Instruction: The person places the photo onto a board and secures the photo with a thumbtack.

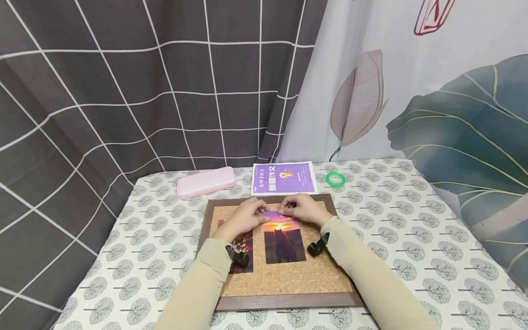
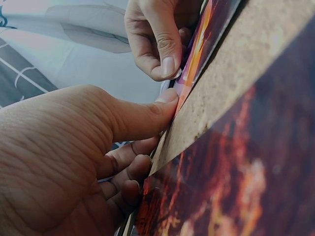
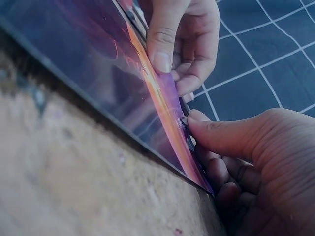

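Note:
A sunset photo (image 1: 284, 245) with a dark horse silhouette lies on the framed corkboard (image 1: 313, 280). My left hand (image 1: 246, 217) pinches its upper left edge between thumb and index finger. At the top edge, my right hand (image 1: 304, 208) pinches a small shiny clear piece (image 3: 184, 122) against the photo; it looks like tape, but most of it is hidden by the fingers. A second photo (image 2: 246, 182), dark with red and orange streaks, lies on the cork to the left, partly under my left forearm.
Behind the board are a pink case (image 1: 206, 182), a purple-covered book (image 1: 284, 178) and a green tape roll (image 1: 335, 179). A tree-patterned cloth (image 1: 412, 256) covers the table. A dark grid curtain (image 1: 165, 91) and a pale leaf-print curtain (image 1: 396, 82) hang behind.

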`<state>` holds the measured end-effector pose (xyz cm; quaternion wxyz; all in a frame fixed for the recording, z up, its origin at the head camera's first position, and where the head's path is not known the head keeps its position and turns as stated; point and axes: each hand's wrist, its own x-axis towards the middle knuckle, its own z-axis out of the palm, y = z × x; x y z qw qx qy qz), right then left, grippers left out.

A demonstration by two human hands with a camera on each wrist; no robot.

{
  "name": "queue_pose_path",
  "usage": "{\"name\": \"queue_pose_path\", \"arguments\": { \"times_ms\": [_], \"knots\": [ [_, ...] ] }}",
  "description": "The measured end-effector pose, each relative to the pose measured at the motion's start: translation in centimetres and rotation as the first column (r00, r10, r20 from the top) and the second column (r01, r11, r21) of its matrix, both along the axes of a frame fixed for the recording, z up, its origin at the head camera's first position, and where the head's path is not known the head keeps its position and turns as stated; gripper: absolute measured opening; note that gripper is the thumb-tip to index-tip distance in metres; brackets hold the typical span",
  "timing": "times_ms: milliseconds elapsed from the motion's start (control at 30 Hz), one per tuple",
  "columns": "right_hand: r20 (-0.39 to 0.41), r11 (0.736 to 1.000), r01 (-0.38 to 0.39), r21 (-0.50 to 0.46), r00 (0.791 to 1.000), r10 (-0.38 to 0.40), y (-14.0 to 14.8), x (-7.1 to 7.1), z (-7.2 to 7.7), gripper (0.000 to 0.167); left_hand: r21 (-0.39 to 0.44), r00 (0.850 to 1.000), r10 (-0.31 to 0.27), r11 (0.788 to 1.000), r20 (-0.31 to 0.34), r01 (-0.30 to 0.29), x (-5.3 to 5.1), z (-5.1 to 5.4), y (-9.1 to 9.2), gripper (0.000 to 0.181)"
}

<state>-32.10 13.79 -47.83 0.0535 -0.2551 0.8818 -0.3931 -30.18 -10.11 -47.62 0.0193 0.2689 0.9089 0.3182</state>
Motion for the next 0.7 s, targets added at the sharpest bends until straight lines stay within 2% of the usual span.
{"name": "queue_pose_path", "arguments": {
  "times_ms": [700],
  "knots": [
    [0.004,1.0,0.023,0.018,1.0,-0.023,-0.35,0.29,0.32,0.004,0.015,1.0,0.001,1.0,0.01,-0.001,-0.07,-0.07,-0.02,0.018]
  ]
}}
